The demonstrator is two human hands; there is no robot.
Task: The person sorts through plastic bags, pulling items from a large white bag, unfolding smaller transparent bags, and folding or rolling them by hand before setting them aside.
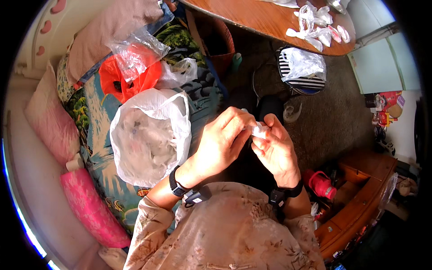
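In front of my body, a small white bundle [259, 130] that looks like a tightly folded plastic bag is pinched between the fingers of both hands. My left hand [222, 140] has its fingers bent and closed at the bundle's left end. From the right, my right hand [278, 153] grips the other end with thumb and fingertips. The fingers cover part of the bundle. Left of my left hand, an open white plastic bag [118, 143] sits on the bed, full of crumpled clear and whitish plastic.
Beyond the white bag lie a red plastic bag [108, 77] and a clear bag [135, 49]. Several small folded plastic bags [315, 33] rest on the wooden table [252, 20]. A striped stool [310, 84] holds another bag. A wooden cabinet [360, 209] stands at the lower right.
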